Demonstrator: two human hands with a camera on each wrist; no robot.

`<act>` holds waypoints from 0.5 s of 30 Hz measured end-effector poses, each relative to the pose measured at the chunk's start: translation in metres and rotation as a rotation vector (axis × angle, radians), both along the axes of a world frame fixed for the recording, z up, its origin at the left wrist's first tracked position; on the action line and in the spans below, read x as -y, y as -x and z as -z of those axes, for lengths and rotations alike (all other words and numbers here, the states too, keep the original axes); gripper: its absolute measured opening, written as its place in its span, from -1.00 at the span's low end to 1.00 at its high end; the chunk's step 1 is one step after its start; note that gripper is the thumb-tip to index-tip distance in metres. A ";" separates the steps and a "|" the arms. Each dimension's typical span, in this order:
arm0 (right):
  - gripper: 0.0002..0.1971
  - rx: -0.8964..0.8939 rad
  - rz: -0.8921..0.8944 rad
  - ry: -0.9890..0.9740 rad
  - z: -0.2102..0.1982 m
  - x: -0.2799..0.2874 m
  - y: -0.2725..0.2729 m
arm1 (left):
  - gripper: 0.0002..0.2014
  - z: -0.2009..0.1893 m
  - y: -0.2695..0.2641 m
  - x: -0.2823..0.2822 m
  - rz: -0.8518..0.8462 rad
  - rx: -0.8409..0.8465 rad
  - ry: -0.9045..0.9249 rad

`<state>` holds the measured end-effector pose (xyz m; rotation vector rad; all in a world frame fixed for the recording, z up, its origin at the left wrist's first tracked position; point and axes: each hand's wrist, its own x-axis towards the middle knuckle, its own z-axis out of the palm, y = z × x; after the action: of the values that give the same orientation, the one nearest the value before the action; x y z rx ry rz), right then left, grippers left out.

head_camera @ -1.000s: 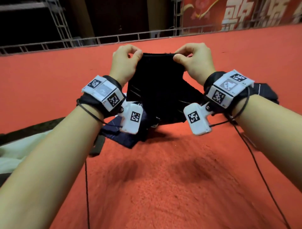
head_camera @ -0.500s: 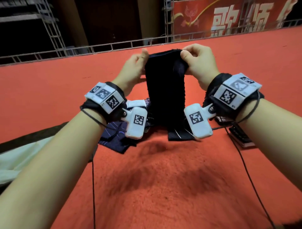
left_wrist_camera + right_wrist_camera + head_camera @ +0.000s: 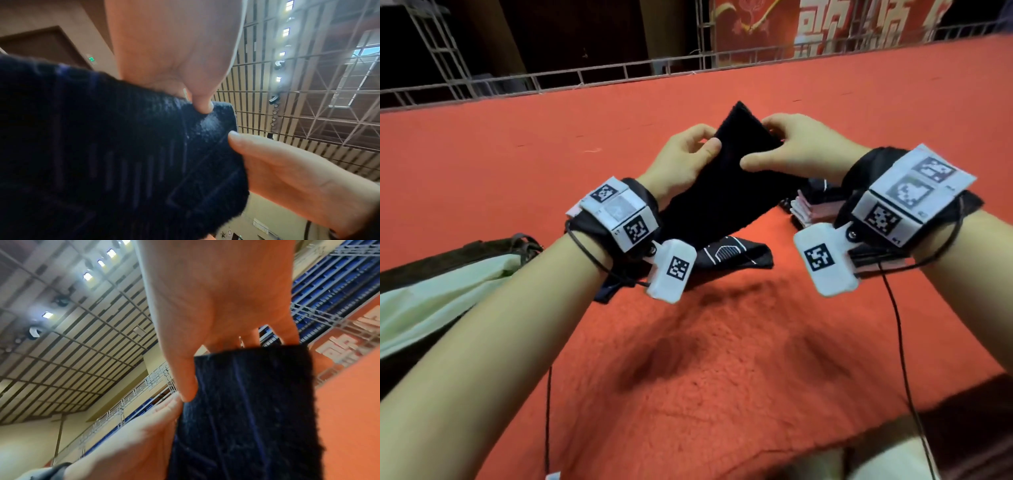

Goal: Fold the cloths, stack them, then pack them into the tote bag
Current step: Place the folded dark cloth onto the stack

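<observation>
A dark navy cloth [image 3: 726,192], folded into a narrow strip, is held tilted above the red carpet. My left hand [image 3: 700,147] pinches its left edge near the top, thumb on the near face. My right hand [image 3: 774,147] grips the right edge, thumb across the front and fingers behind. In the left wrist view the thumb presses the cloth [image 3: 123,154] near its corner. The right wrist view shows the cloth [image 3: 246,410] hanging from my fingers. A second dark cloth [image 3: 729,255] with white lines lies on the carpet below.
A stack of folded cloths [image 3: 810,210] sits on the carpet under my right wrist. The pale tote bag [image 3: 431,294] with a dark strap lies at the left. Red carpet [image 3: 722,359] spreads in front; a metal railing [image 3: 585,73] runs along its far edge.
The cloth went from a wide hanging sheet to a narrow strip and now tilts to the left. Both hands have come lower and closer to me.
</observation>
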<state>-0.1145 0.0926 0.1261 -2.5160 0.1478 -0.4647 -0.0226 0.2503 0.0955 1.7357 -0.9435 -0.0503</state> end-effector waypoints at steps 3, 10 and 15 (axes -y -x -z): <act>-0.74 0.130 -0.050 -0.080 0.008 0.001 0.005 | -0.80 -0.005 0.005 0.004 0.003 0.034 -0.037; -0.78 0.312 -0.043 -0.224 0.022 0.006 0.014 | -0.89 0.032 0.006 -0.008 0.159 -0.262 -0.104; -0.70 0.339 0.072 -0.359 0.041 0.019 0.025 | -0.84 0.075 -0.002 -0.037 0.194 -0.380 -0.370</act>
<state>-0.1392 0.0735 0.0852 -2.0551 0.1734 -0.8087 -0.0204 0.2874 0.0207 1.8714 -0.8483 -0.6955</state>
